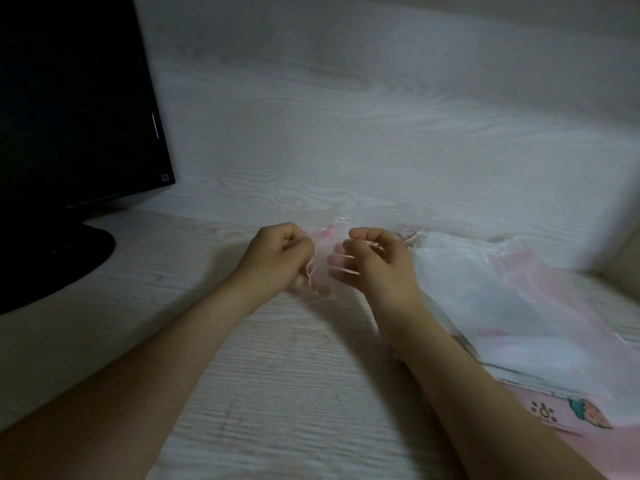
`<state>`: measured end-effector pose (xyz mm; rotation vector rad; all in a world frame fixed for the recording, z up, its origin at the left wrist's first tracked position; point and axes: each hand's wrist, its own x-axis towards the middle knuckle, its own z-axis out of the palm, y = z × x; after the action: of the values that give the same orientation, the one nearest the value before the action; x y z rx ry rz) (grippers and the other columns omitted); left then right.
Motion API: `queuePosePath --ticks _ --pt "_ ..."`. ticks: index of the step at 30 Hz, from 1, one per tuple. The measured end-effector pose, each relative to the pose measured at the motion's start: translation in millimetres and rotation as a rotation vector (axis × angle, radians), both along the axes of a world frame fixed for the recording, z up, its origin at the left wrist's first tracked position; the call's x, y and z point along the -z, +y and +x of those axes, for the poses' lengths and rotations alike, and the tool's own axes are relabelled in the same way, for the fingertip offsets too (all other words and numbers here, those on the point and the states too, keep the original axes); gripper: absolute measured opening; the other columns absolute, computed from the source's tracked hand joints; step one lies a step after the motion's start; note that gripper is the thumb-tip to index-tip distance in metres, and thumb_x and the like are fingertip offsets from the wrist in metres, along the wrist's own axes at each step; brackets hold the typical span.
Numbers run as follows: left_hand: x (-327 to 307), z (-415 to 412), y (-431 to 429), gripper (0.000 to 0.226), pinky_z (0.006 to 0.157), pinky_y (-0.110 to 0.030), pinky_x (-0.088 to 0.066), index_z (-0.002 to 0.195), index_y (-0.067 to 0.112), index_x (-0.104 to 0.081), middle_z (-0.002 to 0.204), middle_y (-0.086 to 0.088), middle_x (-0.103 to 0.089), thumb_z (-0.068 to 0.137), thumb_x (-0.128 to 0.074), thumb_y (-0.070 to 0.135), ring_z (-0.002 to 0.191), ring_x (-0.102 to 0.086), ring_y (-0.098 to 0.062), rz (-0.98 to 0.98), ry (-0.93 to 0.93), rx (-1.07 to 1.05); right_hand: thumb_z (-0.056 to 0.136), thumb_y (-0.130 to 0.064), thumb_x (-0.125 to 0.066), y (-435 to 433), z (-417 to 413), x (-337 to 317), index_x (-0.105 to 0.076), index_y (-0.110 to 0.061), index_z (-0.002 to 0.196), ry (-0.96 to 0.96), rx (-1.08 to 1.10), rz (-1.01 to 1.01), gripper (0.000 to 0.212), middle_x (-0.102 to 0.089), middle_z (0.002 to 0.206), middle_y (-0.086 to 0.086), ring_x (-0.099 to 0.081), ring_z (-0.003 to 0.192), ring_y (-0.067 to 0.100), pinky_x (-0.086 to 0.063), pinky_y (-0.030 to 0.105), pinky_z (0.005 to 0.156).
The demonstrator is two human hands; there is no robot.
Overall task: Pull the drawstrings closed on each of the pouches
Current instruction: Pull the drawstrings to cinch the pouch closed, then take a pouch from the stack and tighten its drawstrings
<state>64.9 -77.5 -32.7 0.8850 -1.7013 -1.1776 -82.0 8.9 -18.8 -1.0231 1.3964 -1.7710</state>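
A small sheer pink pouch hangs between my two hands above the middle of the desk. My left hand pinches its thin drawstring on the left side, and the string's ends dangle below the fingers. My right hand has curled fingers holding the pouch's right side and its string. A pile of several more sheer white and pink pouches lies on the desk just right of my right hand.
A black monitor on a round base stands at the left. The desk and back wall are pale wood grain. A pink mat with cartoon prints lies under the pouch pile at the right.
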Motion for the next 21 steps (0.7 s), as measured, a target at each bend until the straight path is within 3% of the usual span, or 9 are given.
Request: queuePosePath --ticks 4,8,10,12,14,17,21 --pt "10.8 11.8 -28.3 0.014 0.065 -0.034 -0.048 0.089 0.017 -0.064 0.084 -0.005 -0.070 0.101 -0.062 0.026 0.077 -0.065 -0.027 -0.256 -0.181 -0.396 0.091 -0.014 -0.065 -5.3 0.2 14.8 -0.065 -0.026 0.108 0.291 0.069 0.058 0.022 -0.075 0.098 0.009 -0.074 0.084 0.031 -0.062 0.057 0.079" --pt "19.1 26.6 -49.1 0.018 0.071 -0.026 -0.037 0.109 0.010 -0.067 0.106 -0.008 -0.073 0.104 -0.061 0.026 0.099 -0.067 -0.030 -0.213 -0.234 -0.527 0.089 -0.018 -0.065 -7.6 3.3 21.9 -0.071 -0.025 0.099 0.376 0.042 0.130 0.014 -0.075 0.091 0.002 -0.074 0.081 0.025 -0.061 0.056 0.078" --pt "23.1 28.8 -52.6 0.034 0.083 -0.027 -0.040 0.134 0.009 -0.059 0.128 -0.015 -0.067 0.104 -0.062 0.025 0.117 -0.062 -0.034 -0.202 -0.336 -0.479 0.084 -0.025 -0.064 -9.0 3.6 22.8 -0.075 -0.023 0.091 0.407 0.021 0.143 0.013 -0.076 0.085 -0.002 -0.073 0.081 0.020 -0.062 0.054 0.082" --pt "25.5 25.8 -50.7 0.049 0.105 -0.040 -0.038 0.149 0.013 -0.048 0.148 -0.018 -0.052 0.105 -0.061 0.028 0.134 -0.046 -0.040 -0.262 -0.503 -0.508 0.081 -0.030 -0.062 -10.3 2.8 24.0 -0.076 -0.022 0.087 0.417 0.006 0.153 0.017 -0.076 0.082 -0.002 -0.073 0.079 0.018 -0.062 0.054 0.083" --pt "23.9 21.9 -42.1 0.042 0.108 -0.047 -0.033 0.145 0.020 -0.053 0.147 -0.014 -0.046 0.104 -0.059 0.028 0.133 -0.037 -0.039 -0.408 -0.604 -0.565 0.081 -0.033 -0.062 -11.2 2.1 25.2 -0.076 -0.021 0.086 0.427 -0.003 0.161 0.019 -0.076 0.080 0.000 -0.072 0.078 0.020 -0.061 0.055 0.081" --pt "21.9 15.8 -31.1 0.023 0.100 -0.044 -0.039 0.123 0.022 -0.066 0.128 -0.008 -0.049 0.100 -0.059 0.018 0.121 -0.042 -0.034 -0.569 -0.697 -0.475 0.078 -0.037 -0.061 -11.5 1.9 25.3 -0.077 -0.021 0.085 0.449 -0.007 0.174 0.023 -0.076 0.079 -0.001 -0.073 0.080 0.021 -0.061 0.053 0.082" --pt "25.5 8.4 -21.1 0.026 0.104 -0.043 -0.044 0.126 0.021 -0.066 0.130 -0.010 -0.048 0.103 -0.054 0.020 0.122 -0.046 -0.033 -0.534 -0.871 -0.310 0.077 -0.036 -0.061 -10.3 3.6 24.6 -0.078 -0.022 0.085 0.460 -0.013 0.183 0.023 -0.076 0.079 -0.002 -0.073 0.081 0.021 -0.061 0.053 0.082"
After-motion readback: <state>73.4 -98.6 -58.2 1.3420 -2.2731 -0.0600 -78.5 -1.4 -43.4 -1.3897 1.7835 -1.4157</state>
